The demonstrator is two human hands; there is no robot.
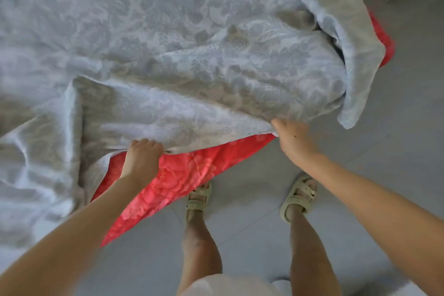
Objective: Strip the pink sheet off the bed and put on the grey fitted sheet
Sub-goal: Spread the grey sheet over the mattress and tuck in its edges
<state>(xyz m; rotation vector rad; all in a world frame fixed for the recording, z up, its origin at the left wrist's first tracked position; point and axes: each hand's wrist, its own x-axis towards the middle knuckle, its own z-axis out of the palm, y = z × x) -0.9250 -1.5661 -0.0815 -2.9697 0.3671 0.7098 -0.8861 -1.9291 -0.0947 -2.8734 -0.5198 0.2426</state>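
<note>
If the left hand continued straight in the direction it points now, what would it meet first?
The grey fitted sheet: the left hand grips its edge, and more of that sheet lies directly ahead. The pink sheet is under the hand, probably not in its line, though depth is unclear.

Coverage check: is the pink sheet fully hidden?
No, pink sheet shows below the edge of the grey sheet, between left hand and right hand.

One grey sheet point(192, 55), one pink sheet point(173, 182), one left hand point(141, 158), one right hand point(294, 143), two sandals point(198, 199).
</note>
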